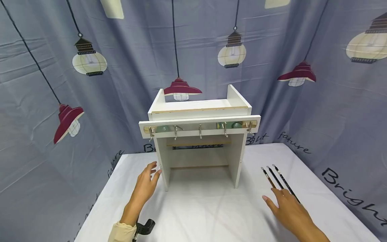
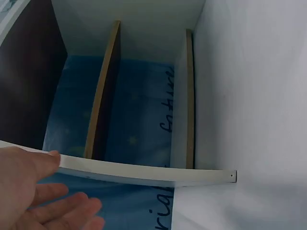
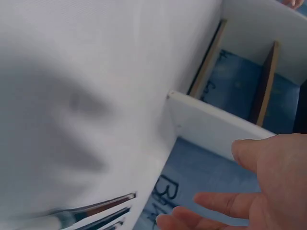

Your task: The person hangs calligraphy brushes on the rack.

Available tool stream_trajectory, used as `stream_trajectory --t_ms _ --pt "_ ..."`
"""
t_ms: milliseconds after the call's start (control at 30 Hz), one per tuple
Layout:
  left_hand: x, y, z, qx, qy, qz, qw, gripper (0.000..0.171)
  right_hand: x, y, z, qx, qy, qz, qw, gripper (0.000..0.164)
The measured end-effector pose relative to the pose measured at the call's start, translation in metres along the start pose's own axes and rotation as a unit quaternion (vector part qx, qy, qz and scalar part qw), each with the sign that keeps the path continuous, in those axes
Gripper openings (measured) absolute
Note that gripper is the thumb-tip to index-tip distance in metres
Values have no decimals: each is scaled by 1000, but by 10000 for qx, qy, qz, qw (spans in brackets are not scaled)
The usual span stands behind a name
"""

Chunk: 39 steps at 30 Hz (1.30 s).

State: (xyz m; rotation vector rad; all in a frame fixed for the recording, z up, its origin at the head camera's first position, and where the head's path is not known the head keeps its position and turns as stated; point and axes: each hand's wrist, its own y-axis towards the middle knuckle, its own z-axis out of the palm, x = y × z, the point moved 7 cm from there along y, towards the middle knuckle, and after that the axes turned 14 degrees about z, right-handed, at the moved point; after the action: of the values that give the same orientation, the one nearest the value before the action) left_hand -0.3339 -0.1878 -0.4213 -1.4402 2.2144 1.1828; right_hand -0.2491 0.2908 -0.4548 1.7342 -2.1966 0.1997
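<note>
A white wooden shelf unit (image 1: 162, 158) stands on the table, a row of metal hooks (image 1: 200, 131) along its front rail. My left hand (image 1: 144, 186) hovers beside its left side panel, fingers loosely bent and holding nothing. In the left wrist view, the thumb of that hand overlaps the panel edge (image 2: 144, 171). To the right of the unit lie three slim calligraphy brushes (image 1: 275, 178) with small loops at their ends, side by side. My right hand (image 1: 290, 213) is over their near ends, fingers relaxed with the thumb spread, hiding their lower parts.
The white cloth-covered table (image 1: 196, 215) extends in front of the unit. A grey-blue curtain (image 1: 133, 67) printed with lamps and lettering hangs behind and at both sides. A black wrist device (image 1: 145, 227) sticks out from my left wrist beside the beige sleeve (image 1: 121, 232).
</note>
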Motion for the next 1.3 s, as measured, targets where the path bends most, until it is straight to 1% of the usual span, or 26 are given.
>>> stream_trajectory --t_ms 100,233,433,667,767,967,1067,1167,1300 --pt "2 4 2 -107 -152 165 9997 43 -9 0 2 42 111 49 9999 68" --pt "6 8 4 -156 -312 206 9992 41 -20 2 5 12 129 63 9999 65" --pt "10 13 6 -140 -407 81 9990 40 -33 6 11 -179 -36 -65 9998 53" --pt "13 13 6 -186 -452 -23 9988 40 -45 14 17 -539 -35 -172 9984 46" --pt "15 14 7 -200 -531 6 9984 39 -49 17 21 -516 -27 -167 9985 44" --pt "15 15 9 -264 -562 149 9980 41 -54 20 27 -288 -43 -117 9995 45" --pt "15 16 11 -279 -586 192 9977 42 -56 21 30 -181 -81 -23 9998 45" --pt "16 17 12 -286 -647 200 9973 42 -59 22 34 -51 -141 102 9998 43" --pt "17 17 14 -271 -800 131 9963 42 -62 24 39 156 -204 243 9994 41"
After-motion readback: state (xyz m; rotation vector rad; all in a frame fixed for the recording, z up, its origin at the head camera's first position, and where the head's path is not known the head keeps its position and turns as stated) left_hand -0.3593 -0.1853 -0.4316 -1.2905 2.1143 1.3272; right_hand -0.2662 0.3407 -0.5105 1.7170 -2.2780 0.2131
